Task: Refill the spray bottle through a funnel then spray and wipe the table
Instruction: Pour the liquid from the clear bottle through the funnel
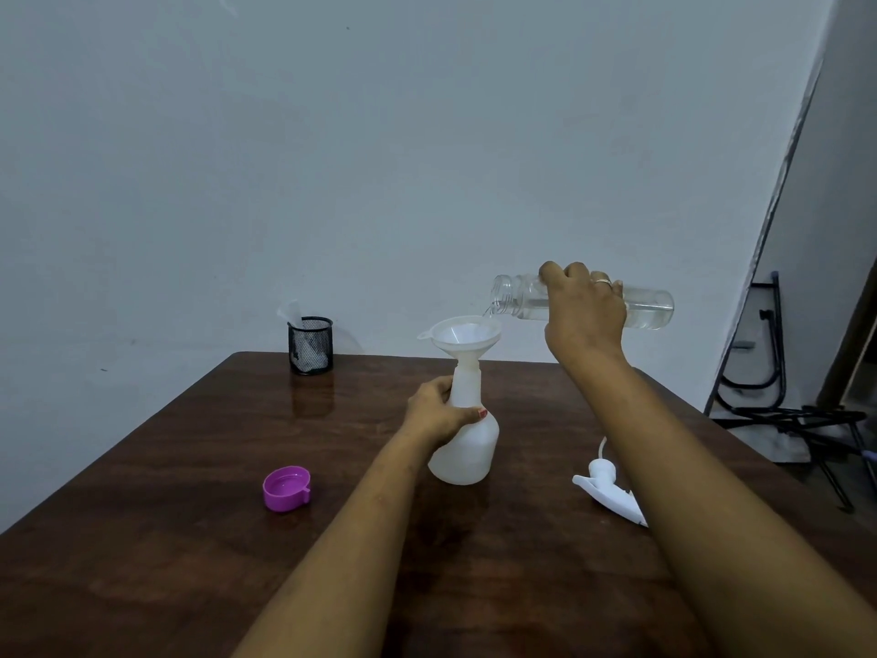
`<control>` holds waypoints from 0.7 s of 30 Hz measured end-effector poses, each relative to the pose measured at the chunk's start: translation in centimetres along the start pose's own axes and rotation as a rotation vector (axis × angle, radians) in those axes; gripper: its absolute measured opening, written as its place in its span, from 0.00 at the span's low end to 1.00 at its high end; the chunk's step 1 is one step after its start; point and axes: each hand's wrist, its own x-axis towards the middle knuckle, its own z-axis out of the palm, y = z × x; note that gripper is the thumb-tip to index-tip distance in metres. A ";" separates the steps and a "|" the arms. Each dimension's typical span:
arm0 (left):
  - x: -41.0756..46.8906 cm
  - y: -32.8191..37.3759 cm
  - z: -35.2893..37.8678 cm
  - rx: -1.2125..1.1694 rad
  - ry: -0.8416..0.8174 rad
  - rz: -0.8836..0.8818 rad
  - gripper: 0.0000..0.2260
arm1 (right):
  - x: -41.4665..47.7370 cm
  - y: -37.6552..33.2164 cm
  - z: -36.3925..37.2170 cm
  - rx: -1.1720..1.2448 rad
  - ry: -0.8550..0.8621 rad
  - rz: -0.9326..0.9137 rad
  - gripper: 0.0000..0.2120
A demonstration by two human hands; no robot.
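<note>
The refill is the step in hand; the spray bottle (464,448) stands upright near the middle of the bench (156,539), its neck open and the funnel (462,335) seated in it; the left hand (439,413) has its fingers (477,413) wrapped round the bottle's shoulder to steady it; the right hand (586,311) grips a clear bottle (650,308) from above, fingers closed round its middle, tipped almost level with the mouth just over the funnel's rim; a thin stream of water runs from the mouth into the funnel, and some water is left in the clear bottle.

The trigger head (610,493) lies on the bench to the right, partly hidden by the right forearm; a purple cap (286,487) lies to the left, well apart from the bottle; a mesh cup (311,345) with what looks like a cloth in it stands at the far edge.

Next, I judge, the pour needs a steady tilt so the funnel does not overflow; then the clear bottle goes down, the funnel comes out, and the trigger head is screwed on; spraying and wiping are not yet begun.
</note>
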 end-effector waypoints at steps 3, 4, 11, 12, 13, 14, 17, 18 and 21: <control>0.1 0.2 -0.1 0.018 -0.010 -0.002 0.27 | -0.1 -0.1 0.0 0.004 -0.005 0.002 0.27; 0.1 0.3 -0.3 0.037 -0.018 -0.001 0.27 | -0.1 -0.1 0.0 0.004 -0.008 0.003 0.27; -0.3 0.7 -1.0 0.046 -0.049 0.026 0.34 | -0.3 -0.2 -0.2 0.005 -0.020 0.006 0.27; -0.3 0.7 -1.1 -0.005 -0.030 0.029 0.35 | -0.3 -0.3 -0.3 0.006 -0.021 0.005 0.27; -0.4 0.9 -1.2 -0.060 -0.005 0.036 0.36 | -0.3 -0.4 -0.3 0.008 -0.023 0.004 0.27; -0.4 1.1 -1.3 -0.113 0.020 0.044 0.38 | -0.3 -0.5 -0.4 0.009 -0.024 0.003 0.27; -0.5 1.6 -1.5 -0.276 0.080 0.069 0.44 | -0.2 -0.7 -0.5 0.011 -0.016 0.002 0.27; -0.5 1.8 -1.6 -0.331 0.090 0.072 0.46 | -0.2 -0.8 -0.5 0.012 -0.015 0.003 0.27; -0.6 2.5 -1.9 -0.428 0.079 0.106 0.46 | -0.2 -0.8 -0.5 0.015 -0.020 0.005 0.27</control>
